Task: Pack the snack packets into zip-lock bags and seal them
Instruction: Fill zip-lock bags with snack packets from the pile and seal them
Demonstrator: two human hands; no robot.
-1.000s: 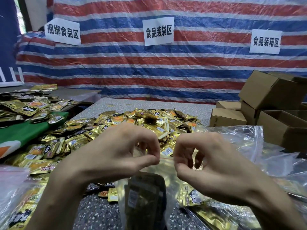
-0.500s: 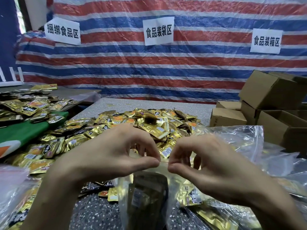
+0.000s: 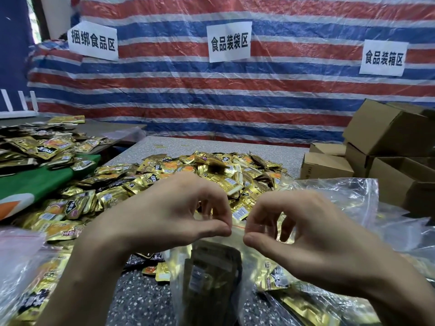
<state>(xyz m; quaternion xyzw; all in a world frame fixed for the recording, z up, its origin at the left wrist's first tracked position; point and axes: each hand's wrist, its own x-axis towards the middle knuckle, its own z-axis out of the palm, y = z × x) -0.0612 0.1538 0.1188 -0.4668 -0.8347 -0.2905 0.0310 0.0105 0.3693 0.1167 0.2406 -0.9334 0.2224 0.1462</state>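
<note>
A clear zip-lock bag with several gold snack packets inside hangs upright over the speckled table. My left hand pinches its top strip between thumb and forefinger. My right hand pinches the same strip just to the right, fingertips almost touching the left. A big heap of gold snack packets lies behind my hands.
More filled clear bags lie at the right and lower left. An empty clear bag rises at the right. Cardboard boxes stack at the far right. A second table at the left bears more packets.
My two hands have drawn closer together along the bag's top strip, the right one sliding left. The bag hangs in the same place.
</note>
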